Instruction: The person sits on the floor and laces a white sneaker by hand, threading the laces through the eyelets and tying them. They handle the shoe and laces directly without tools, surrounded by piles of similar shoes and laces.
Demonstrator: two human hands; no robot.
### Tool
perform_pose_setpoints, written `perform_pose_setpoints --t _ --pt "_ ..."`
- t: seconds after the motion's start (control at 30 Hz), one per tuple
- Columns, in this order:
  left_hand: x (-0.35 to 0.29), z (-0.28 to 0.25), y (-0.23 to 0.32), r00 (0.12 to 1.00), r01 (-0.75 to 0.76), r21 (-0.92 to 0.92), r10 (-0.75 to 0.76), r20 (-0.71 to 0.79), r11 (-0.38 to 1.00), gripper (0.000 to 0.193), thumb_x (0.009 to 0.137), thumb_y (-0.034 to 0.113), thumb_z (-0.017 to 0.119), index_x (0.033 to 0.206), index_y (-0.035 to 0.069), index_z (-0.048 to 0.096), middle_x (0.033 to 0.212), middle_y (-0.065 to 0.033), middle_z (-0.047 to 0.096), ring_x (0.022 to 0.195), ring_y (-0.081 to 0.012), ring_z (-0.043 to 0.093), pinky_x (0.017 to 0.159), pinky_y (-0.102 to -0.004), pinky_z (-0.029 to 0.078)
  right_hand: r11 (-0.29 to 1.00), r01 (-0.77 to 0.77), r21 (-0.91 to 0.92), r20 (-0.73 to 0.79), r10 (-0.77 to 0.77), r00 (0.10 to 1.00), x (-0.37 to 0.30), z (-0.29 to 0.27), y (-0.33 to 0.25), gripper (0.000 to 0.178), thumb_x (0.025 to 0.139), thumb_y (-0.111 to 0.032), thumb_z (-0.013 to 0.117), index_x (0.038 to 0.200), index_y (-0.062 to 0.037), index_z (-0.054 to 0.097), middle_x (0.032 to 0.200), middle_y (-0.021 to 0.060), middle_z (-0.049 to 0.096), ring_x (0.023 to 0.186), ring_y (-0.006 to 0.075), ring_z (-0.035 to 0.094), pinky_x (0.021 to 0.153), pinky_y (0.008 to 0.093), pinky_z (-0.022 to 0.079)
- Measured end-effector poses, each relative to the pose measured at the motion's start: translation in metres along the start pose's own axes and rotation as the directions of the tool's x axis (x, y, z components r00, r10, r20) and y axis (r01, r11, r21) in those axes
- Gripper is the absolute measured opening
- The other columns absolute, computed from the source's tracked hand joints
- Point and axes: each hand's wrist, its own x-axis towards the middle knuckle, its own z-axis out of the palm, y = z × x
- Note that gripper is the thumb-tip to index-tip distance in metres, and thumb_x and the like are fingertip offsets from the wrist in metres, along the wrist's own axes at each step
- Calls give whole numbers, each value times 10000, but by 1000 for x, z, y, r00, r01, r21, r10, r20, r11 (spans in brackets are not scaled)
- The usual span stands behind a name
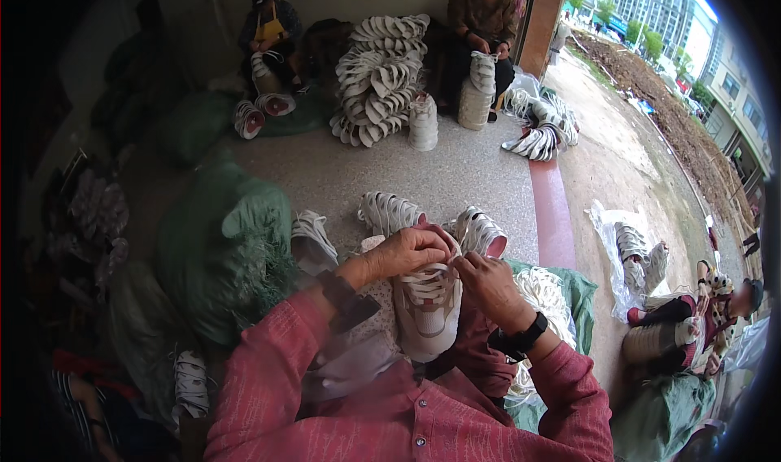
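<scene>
A white and beige shoe (427, 324) is in front of me, toe toward my body, with white laces (425, 281) crossing its front. At its upper end my left hand (407, 250) has its fingers curled in a pinch on the lace. Close beside it, my right hand (490, 287) pinches the lace on the shoe's right side. The fingertips nearly meet, and they partly hide the lace ends and the shoe's opening. Just beyond my hands lie nested stacks of white shoe uppers (390, 211), with another stack (480, 233) to the right.
Green sacks (220, 234) bulge at the left. A green bag of white uppers (543, 295) sits by my right arm. Farther off rises a tall pile of uppers (378, 80), between two seated people (272, 31) (484, 23) handling shoes. Another person (716, 315) sits at the right.
</scene>
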Motion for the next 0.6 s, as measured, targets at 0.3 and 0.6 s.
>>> perform_pose_setpoints --t 0.3,0.6 --pt "18 11 -32 948 -278 397 317 -34 874 133 829 135 721 924 42 722 942 -36 663 999 -166 601 884 -300 472 245 -561 791 468 348 812 11 6 16 94 963 -105 486 915 -58 552 684 9 482 530 143 476 471 301 364" --pt "13 13 -29 980 -149 391 190 -67 908 113 855 115 682 931 32 695 890 -26 631 843 -147 610 748 -290 483 -698 -471 540 704 66 708 3 4 8 147 989 -146 500 861 -92 545 677 -44 424 518 45 324 441 197 272"
